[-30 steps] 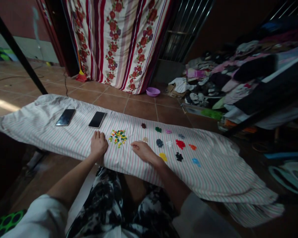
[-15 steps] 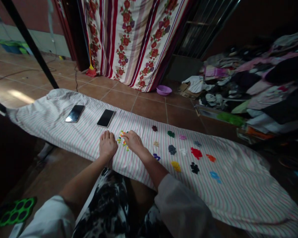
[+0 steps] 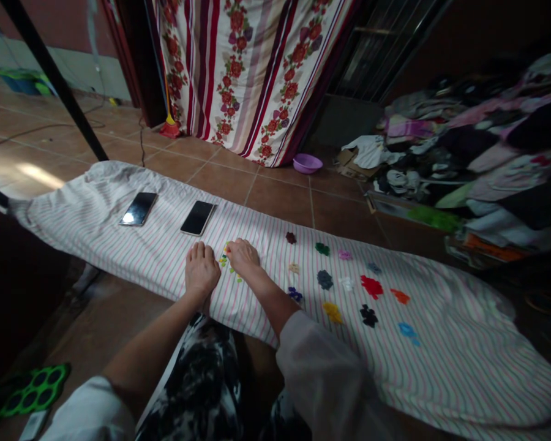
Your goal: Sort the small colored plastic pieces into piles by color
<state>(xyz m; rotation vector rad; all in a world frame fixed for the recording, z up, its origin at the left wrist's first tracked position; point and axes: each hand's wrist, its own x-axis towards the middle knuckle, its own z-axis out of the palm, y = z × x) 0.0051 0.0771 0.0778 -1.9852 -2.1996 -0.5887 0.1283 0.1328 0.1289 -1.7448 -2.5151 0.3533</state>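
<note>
My left hand (image 3: 202, 268) rests palm down on the striped cloth (image 3: 165, 263), its fingers laid on the fabric just left of a small mixed cluster of yellow, green and orange pieces (image 3: 224, 262). Over the right side of that cluster is my right hand (image 3: 243, 256), thumb and fingers pinched together at the pieces. Whatever is between those fingertips is too small to make out, and the hand hides part of the cluster. Farther right lie several piles sorted by colour, among them a red pile (image 3: 371, 286), a yellow pile (image 3: 332, 312) and a black pile (image 3: 368, 315).
Two phones, a left one (image 3: 138, 209) and a right one (image 3: 198, 218), lie on the cloth beyond my left hand. A purple basin (image 3: 307, 163) stands on the tiled floor before a floral curtain (image 3: 252, 79). Heaped clothes (image 3: 477, 141) are at the right.
My right hand has shifted slightly over the mixed cluster and covers more of its orange pieces. My left hand stays in place. The view has turned a little.
</note>
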